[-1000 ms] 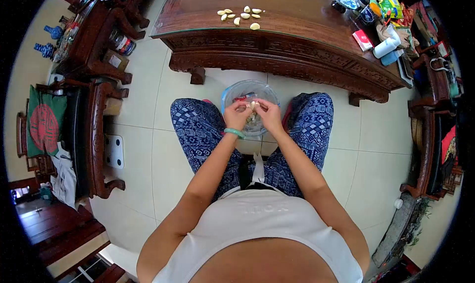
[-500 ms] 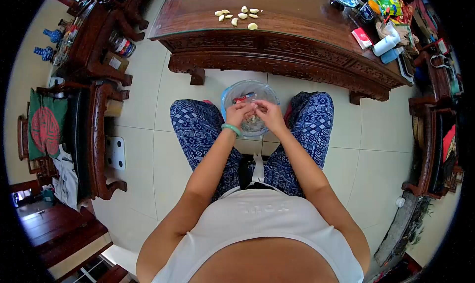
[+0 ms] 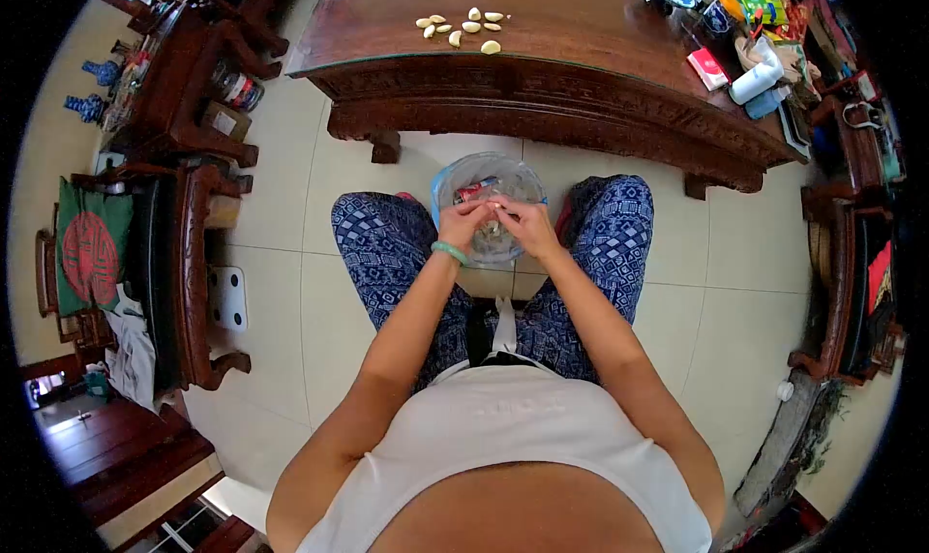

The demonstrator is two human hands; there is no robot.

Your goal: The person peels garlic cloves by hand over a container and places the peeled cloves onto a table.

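My left hand [image 3: 463, 222], with a green bangle [image 3: 451, 253] on its wrist, and my right hand [image 3: 527, 224] meet over a plastic-lined waste bin [image 3: 523, 173] between my knees. The fingers of both are closed in a pinch around a small pale garlic clove [image 3: 496, 205], mostly covered by the fingertips. Inside the bin lie a red wrapper [image 3: 474, 189] and pale scraps. Ahead, several whitish garlic cloves [image 3: 470, 27] are spread near the front edge of the wooden table [image 3: 387, 40].
Bottles, packets and a tissue pack [image 3: 708, 69] crowd the table's right end, beside a white bottle [image 3: 757, 82]. Carved wooden chairs stand left and right. A white scale [image 3: 228, 298] lies on the tiled floor at left.
Both hands stay together over the bin, with only small shifts of the fingers. The view has tilted very slightly, and the cloves on the table lie as before.
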